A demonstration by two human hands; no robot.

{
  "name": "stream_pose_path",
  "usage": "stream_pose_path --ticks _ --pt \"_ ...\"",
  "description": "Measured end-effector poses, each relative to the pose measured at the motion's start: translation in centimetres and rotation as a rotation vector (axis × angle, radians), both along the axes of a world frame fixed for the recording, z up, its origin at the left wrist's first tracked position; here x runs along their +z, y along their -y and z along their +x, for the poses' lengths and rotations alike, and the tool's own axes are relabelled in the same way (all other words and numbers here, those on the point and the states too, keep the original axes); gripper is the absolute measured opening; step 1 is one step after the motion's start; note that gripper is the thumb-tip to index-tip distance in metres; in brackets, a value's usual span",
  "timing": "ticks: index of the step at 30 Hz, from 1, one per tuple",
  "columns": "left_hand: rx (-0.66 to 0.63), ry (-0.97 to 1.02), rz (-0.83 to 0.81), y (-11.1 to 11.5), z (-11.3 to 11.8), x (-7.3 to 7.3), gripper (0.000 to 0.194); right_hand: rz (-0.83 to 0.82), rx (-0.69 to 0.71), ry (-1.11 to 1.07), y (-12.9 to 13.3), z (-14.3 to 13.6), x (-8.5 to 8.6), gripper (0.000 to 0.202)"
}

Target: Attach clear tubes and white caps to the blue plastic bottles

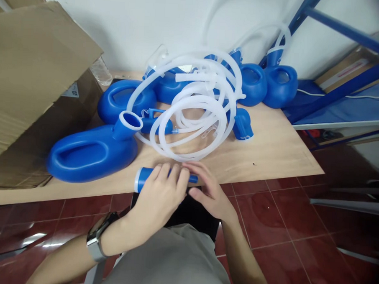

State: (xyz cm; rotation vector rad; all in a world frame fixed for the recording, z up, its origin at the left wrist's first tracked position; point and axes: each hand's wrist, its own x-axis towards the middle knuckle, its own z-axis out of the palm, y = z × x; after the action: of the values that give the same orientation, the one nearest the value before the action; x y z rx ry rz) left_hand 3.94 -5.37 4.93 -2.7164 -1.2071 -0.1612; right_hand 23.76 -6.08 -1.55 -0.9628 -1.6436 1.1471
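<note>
My left hand (164, 191) is wrapped over a blue plastic spouted cap (143, 179), held sideways at the table's front edge. The cap's wide end, with a pale rim, points left, and its narrow spout sticks out to the right. Beside that spout is my right hand (211, 191), thumb and fingers apart; whether it touches the spout I cannot tell. To the left lies a blue urinal bottle (120, 149), its white-rimmed mouth uncovered and tilted up. Coils of translucent white tubing (192, 152) lie just beyond my hands.
More blue bottles (253, 86) stand along the wall, partly behind the tubing. Another blue cap (243, 125) lies right of the coils. A cardboard box (32, 76) takes up the left side. On the right is a blue metal rack (338, 104), beyond the wooden table (277, 150).
</note>
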Motion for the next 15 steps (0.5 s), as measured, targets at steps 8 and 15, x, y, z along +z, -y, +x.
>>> stream_pose_path --ticks 8,15 --pt "-0.280 0.198 0.257 -0.3 3.8 2.0 0.030 -0.503 -0.158 -0.285 1.5 3.9 -2.3 0.055" --pt "-0.058 0.821 0.028 -0.9 0.0 0.4 0.022 -0.494 -0.247 -0.408 3.8 5.6 -4.4 0.086"
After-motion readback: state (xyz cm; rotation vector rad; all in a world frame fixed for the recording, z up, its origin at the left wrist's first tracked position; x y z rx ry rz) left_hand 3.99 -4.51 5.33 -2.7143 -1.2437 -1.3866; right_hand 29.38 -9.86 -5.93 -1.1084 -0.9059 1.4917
